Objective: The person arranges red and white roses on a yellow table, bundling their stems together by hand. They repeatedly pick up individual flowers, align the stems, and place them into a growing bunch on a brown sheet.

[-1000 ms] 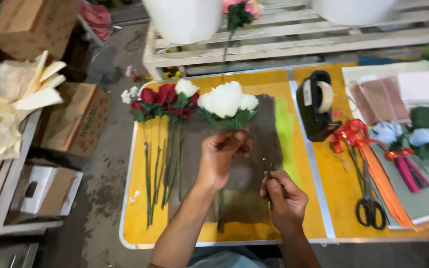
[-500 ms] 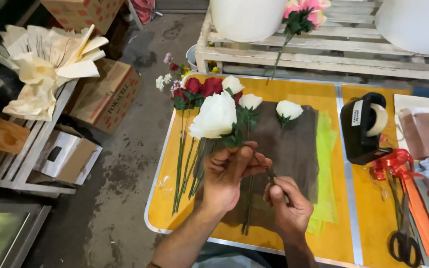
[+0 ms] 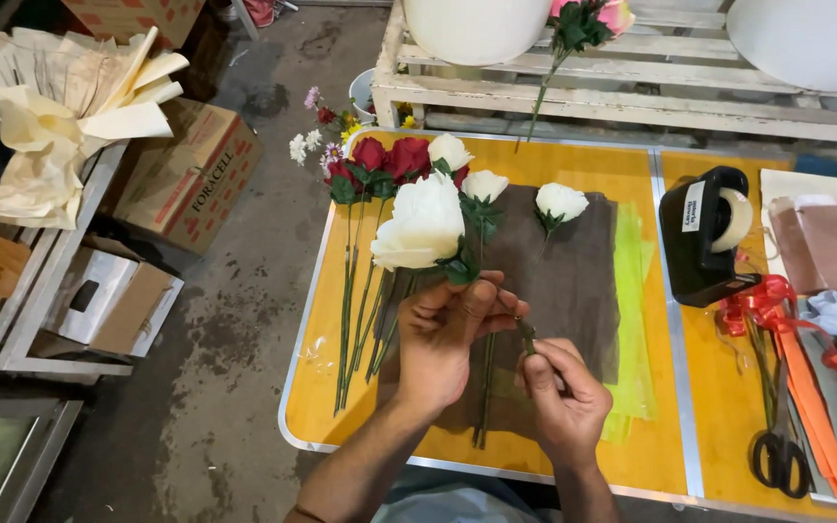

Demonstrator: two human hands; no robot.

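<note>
My left hand (image 3: 448, 339) grips a large white rose (image 3: 423, 225) just under its bloom, holding it above the yellow table (image 3: 573, 455). My right hand (image 3: 562, 399) pinches the lower end of that rose's green stem (image 3: 528, 337). Beneath both hands lies a dark brown wrapping sheet (image 3: 573, 281) over a lime green sheet (image 3: 632, 320). Red roses (image 3: 389, 160) and smaller white roses (image 3: 481, 184) lie in a row on the table to the left, stems toward me. One short white rose (image 3: 560, 203) lies alone on the brown sheet.
A black tape dispenser (image 3: 704, 237), red ribbon (image 3: 758, 300) and black scissors (image 3: 777, 455) sit on the right. A wooden pallet shelf (image 3: 632, 87) with white buckets stands behind. Cardboard boxes (image 3: 181, 174) and cream paper (image 3: 60, 116) crowd the floor on the left.
The white rose has tilted left in my left hand. My right hand has slid along the stem, closer to the left hand. The camera view has shifted left and nearer.
</note>
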